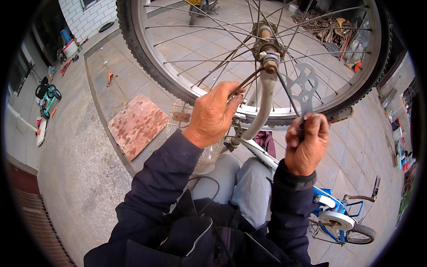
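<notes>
A spoked bicycle wheel [147, 66] stands upright before me, its axle nut [270, 67] at the end of a silver fork leg [268, 95]. My left hand [211, 115] is closed around a thin dark metal rod [250, 79] that reaches up to the axle. In my right hand [308, 144], a flat grey multi-hole wrench [307, 100] points upward, beside the spokes and apart from the nut. A second dark rod [286, 91] slants from the axle down toward that hand; whether the fingers touch it, I cannot tell.
A reddish square board [138, 126] lies on the paving at left. Wire mesh [175, 122] shows beside my left wrist. At lower right lies a blue bicycle [340, 218]. Farther off are a small teal bike [46, 100] and a woodpile [331, 33].
</notes>
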